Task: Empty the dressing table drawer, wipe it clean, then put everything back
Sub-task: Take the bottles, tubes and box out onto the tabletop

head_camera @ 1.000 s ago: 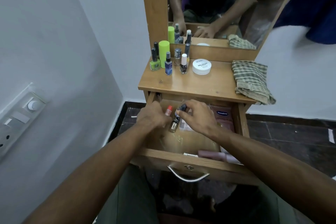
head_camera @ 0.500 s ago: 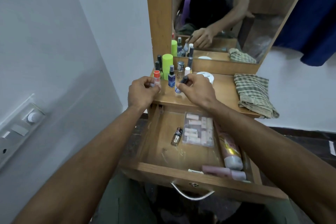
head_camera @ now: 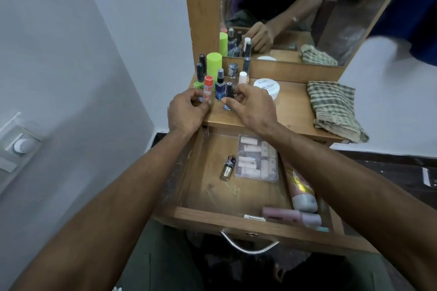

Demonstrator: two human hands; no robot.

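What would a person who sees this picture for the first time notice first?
First, the two hands at the front edge of the tabletop: the left hand holds a small tube with an orange cap, and the right hand pinches a dark-capped bottle. Behind them stands a cluster of small bottles with a bright green cylinder. Below, the open drawer holds a clear plastic box and a small bottle lying on its side.

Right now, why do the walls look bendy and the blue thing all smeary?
Head view: the wide lens bends the wall and stretches both arms at the edges; the blue cloth top right is motion-blurred; the mirror is dim and smudged; the drawer floor is sharp.
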